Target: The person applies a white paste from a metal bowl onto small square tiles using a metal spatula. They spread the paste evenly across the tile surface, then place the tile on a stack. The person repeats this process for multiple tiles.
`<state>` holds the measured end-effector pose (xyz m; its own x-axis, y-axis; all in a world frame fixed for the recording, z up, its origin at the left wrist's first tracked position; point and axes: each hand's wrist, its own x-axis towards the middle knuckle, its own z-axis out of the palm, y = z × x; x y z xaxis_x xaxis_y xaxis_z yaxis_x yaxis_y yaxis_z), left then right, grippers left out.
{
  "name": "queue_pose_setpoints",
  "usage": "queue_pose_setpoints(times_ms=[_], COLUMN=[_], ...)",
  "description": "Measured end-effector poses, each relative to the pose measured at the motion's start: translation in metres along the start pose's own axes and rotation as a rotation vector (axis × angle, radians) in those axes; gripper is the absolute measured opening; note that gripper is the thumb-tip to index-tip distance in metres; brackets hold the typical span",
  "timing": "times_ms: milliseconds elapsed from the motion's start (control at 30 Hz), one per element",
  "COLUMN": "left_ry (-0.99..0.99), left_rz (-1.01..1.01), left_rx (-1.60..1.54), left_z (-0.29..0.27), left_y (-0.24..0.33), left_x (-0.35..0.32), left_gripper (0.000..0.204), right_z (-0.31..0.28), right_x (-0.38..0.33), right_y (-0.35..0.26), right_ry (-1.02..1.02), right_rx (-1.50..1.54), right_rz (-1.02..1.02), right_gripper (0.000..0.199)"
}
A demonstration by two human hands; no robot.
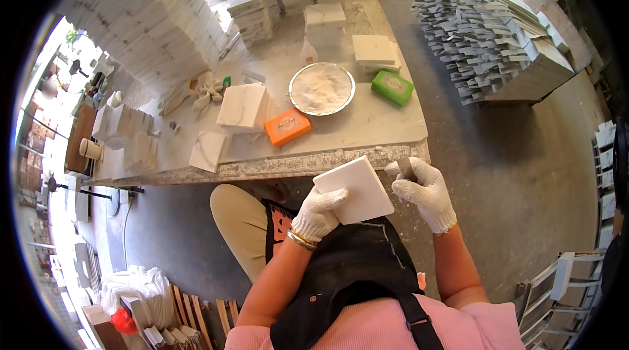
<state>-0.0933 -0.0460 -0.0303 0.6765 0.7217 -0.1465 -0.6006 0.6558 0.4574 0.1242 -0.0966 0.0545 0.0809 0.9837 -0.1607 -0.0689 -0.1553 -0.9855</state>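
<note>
My left hand [317,214], in a white knit glove, holds a square white stone tile [357,187] by its lower left edge, above my lap and black apron. My right hand [424,191], also gloved, is closed around a small grey tool [405,166] whose tip touches the tile's right edge. Both hands are just in front of the worktable's chipped front edge [327,161].
On the table sit a round metal dish of white powder [322,89], an orange block [287,127], a green block [392,87], loose white tiles [242,106] and tile stacks [324,22]. A large pile of tiles [478,36] stands at the right, white chairs [557,284] lower right.
</note>
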Motion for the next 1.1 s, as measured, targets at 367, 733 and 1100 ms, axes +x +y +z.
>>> queue_pose_setpoints(times_ms=[367,733,1100], left_ry=[0.089,0.131,0.015], left_rz=[0.082,0.153,0.089], left_rx=[0.275,0.523,0.738], left_z=[0.003,0.010,0.022], left_y=[-0.010,-0.005,0.006], left_x=[-0.024,-0.034,-0.037], left_gripper=[0.059,0.050,0.060], right_z=[0.007,0.010,0.004], right_x=[-0.019,-0.024,-0.020], right_y=[0.005,0.008,0.035], right_ry=[-0.083,-0.073,-0.101], right_rx=[-0.216,-0.252,-0.197], right_rz=[-0.075,-0.130,-0.130], right_gripper=[0.040,0.033,0.026])
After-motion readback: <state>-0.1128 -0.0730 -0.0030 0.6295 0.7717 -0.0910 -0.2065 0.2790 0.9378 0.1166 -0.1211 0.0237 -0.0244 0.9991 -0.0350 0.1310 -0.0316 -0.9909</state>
